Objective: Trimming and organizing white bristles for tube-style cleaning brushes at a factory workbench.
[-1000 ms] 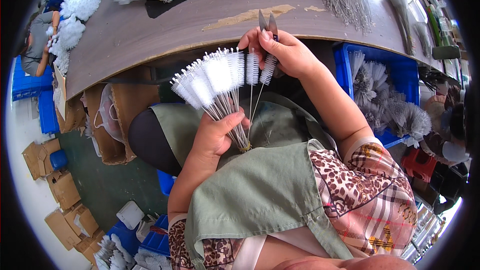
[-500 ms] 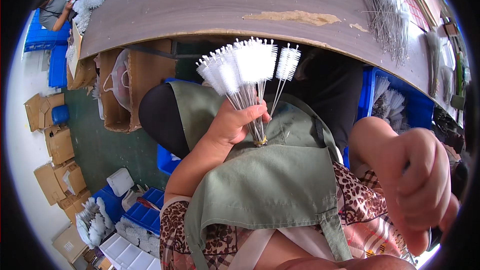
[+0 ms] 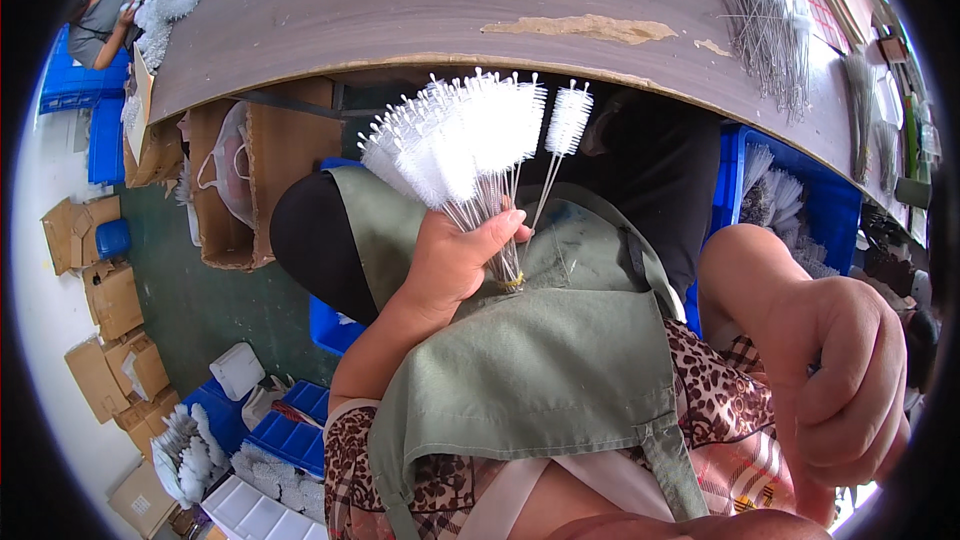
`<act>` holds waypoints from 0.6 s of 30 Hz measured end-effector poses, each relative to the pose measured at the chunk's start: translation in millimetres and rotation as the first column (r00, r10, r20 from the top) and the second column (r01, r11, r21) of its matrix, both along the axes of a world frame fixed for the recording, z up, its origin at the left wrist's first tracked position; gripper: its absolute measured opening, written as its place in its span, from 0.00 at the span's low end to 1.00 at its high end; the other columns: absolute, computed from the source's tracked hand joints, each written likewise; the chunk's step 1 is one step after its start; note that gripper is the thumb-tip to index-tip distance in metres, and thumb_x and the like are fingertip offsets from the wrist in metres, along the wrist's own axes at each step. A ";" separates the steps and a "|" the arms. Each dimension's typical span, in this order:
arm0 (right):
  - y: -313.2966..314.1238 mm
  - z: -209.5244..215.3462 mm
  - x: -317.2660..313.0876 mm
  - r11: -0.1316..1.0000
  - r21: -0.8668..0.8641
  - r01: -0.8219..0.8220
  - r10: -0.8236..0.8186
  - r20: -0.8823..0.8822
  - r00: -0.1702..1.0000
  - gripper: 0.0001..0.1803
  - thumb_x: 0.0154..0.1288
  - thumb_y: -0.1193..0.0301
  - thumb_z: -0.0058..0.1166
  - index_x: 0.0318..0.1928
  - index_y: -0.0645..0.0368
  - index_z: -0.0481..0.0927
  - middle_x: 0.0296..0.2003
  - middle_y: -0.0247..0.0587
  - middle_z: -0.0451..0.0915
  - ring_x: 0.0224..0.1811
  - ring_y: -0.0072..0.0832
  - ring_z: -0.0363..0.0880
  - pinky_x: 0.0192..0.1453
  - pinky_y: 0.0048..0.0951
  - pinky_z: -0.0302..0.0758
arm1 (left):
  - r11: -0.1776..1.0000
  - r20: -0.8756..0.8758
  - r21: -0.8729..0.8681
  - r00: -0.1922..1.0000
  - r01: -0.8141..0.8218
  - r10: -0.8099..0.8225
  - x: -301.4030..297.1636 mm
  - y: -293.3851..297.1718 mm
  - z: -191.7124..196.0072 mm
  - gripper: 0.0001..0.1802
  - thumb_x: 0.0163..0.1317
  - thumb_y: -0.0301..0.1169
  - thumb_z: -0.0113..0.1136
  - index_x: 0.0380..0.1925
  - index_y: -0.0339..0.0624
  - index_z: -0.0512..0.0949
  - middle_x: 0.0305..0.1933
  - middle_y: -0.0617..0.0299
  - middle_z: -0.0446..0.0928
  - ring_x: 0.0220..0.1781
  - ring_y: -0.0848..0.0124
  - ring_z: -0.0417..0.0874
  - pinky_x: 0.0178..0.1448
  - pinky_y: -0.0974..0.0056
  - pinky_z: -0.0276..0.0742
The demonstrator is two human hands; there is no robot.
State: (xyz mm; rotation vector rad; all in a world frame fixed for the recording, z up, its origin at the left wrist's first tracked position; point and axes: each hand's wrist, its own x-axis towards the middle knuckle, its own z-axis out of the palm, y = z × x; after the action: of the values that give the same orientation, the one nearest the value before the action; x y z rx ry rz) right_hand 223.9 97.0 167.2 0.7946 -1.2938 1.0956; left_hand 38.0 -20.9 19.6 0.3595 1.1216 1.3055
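My left hand (image 3: pixel 440 265) is closed around the wire stems of a bundle of white-bristled tube brushes (image 3: pixel 455 135). The brush heads fan out upward with small round white tips, and a yellowish band circles the stem ends below my fist. One or two brushes (image 3: pixel 569 120) lean apart to the right of the bundle, their stems running down to my fingertips. Close to the camera at the right, my right hand (image 3: pixel 845 380) is raised with its fingers curled in. What it holds, if anything, is hidden. A green apron (image 3: pixel 540 360) covers my lap beneath the bundle.
Ahead stands a brown table (image 3: pixel 400 20) with a torn patch and loose wire brushes (image 3: pixel 765 30) at its right. Under it sit a blue crate (image 3: pixel 735 180) of brushes and a cardboard box (image 3: pixel 290 175). Another person (image 3: pixel 105 10) works far left.
The bundle has spread wider and shifted a little left within my left hand's grip. My right hand has dropped slightly and turned, staying curled.
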 end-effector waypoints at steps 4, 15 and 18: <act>-9.4 -20.6 3.4 0.933 -0.343 0.113 -0.109 0.031 0.994 0.17 0.57 0.52 0.60 0.22 0.47 0.72 0.17 0.23 0.68 0.17 0.16 0.65 0.22 0.24 0.58 | 0.999 -0.179 0.041 0.984 -0.020 0.027 -4.5 -1.7 3.8 0.08 0.57 0.20 0.58 0.37 0.34 0.74 0.34 0.61 0.75 0.33 0.71 0.80 0.42 0.63 0.80; 26.9 -89.9 -0.6 0.772 0.202 0.603 -0.244 0.970 -0.012 0.08 0.55 0.79 0.56 0.37 0.62 0.78 0.26 0.37 0.77 0.26 0.24 0.76 0.34 0.22 0.71 | 0.993 -0.560 0.091 0.829 0.073 -0.009 -13.3 -1.0 9.4 0.09 0.57 0.19 0.58 0.38 0.32 0.73 0.35 0.61 0.74 0.34 0.73 0.80 0.41 0.67 0.81; 37.0 -99.2 -7.1 0.771 0.349 0.532 -0.454 0.888 0.077 0.11 0.54 0.78 0.56 0.40 0.62 0.78 0.31 0.40 0.79 0.28 0.27 0.76 0.33 0.25 0.70 | 1.000 -0.348 -0.013 0.937 -0.006 0.001 -7.7 -0.1 17.0 0.09 0.57 0.19 0.58 0.38 0.32 0.73 0.35 0.60 0.74 0.33 0.73 0.79 0.41 0.65 0.81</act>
State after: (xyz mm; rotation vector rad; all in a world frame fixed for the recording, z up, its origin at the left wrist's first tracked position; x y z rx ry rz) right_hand 216.8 134.0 68.0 -0.6299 -2.3031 0.9835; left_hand 30.3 -21.0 36.6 0.5959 1.4272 1.2655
